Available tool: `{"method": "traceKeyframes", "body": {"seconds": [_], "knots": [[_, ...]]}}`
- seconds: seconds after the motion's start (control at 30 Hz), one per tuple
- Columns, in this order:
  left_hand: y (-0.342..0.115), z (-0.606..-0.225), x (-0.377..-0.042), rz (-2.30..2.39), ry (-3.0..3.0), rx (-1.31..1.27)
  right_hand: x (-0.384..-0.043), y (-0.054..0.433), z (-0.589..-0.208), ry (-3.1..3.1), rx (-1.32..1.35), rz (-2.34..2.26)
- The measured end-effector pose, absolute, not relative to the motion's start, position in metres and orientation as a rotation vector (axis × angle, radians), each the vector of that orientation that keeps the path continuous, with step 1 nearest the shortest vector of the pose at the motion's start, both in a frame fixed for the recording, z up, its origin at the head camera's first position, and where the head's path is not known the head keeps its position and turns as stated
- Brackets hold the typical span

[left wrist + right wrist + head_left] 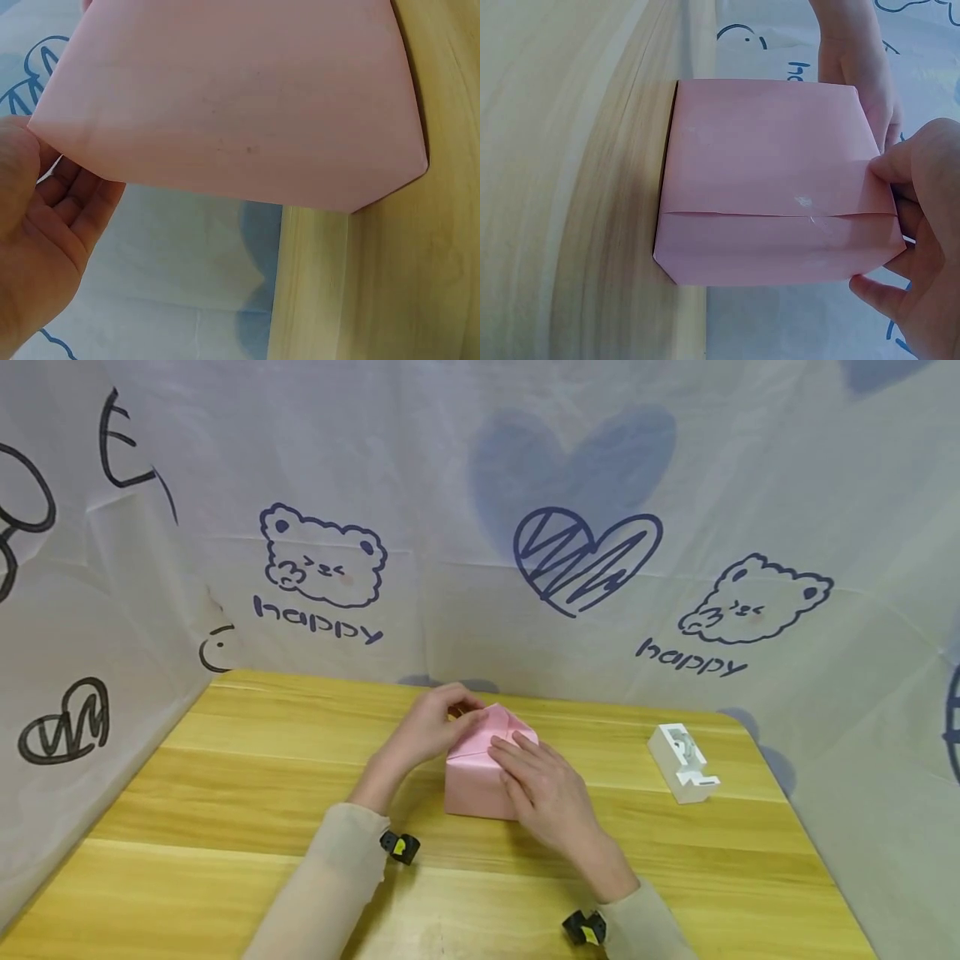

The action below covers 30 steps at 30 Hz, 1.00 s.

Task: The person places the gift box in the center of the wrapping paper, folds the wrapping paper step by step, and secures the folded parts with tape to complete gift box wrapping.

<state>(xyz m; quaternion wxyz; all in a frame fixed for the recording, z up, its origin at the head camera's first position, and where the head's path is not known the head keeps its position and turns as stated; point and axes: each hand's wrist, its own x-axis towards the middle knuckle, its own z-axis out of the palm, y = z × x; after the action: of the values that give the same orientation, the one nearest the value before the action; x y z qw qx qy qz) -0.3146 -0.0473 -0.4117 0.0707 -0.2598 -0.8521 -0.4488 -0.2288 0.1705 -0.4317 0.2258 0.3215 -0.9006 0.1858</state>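
Observation:
A pink paper box (483, 781) stands upright on the table, its top panels folded inward to a raised point. At its upper left edge my left hand (431, 727) pinches the paper; the left wrist view shows that thumb and curled fingers at a corner of the pink wall (247, 97). My right hand (551, 785) holds the upper right part, fingers over the folded top and thumb lower on the side. In the right wrist view, a horizontal seam with a shiny spot crosses the pink side (772, 150). The inside of the box is hidden.
A white tape dispenser (681, 764) stands on the right of the wooden table (225, 777). Behind the table hangs a pale cloth (450, 610) printed with bears and hearts. Small black devices are strapped at both wrists.

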Motion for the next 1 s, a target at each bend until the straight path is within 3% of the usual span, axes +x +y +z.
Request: {"method": "traceKeyframes", "body": {"seconds": [1.0], "knots": [[-0.034,-0.405,-0.322,-1.337,-2.439,-0.911,-0.23,0.17,-0.434,-2.428,0.905,0.525]]}}
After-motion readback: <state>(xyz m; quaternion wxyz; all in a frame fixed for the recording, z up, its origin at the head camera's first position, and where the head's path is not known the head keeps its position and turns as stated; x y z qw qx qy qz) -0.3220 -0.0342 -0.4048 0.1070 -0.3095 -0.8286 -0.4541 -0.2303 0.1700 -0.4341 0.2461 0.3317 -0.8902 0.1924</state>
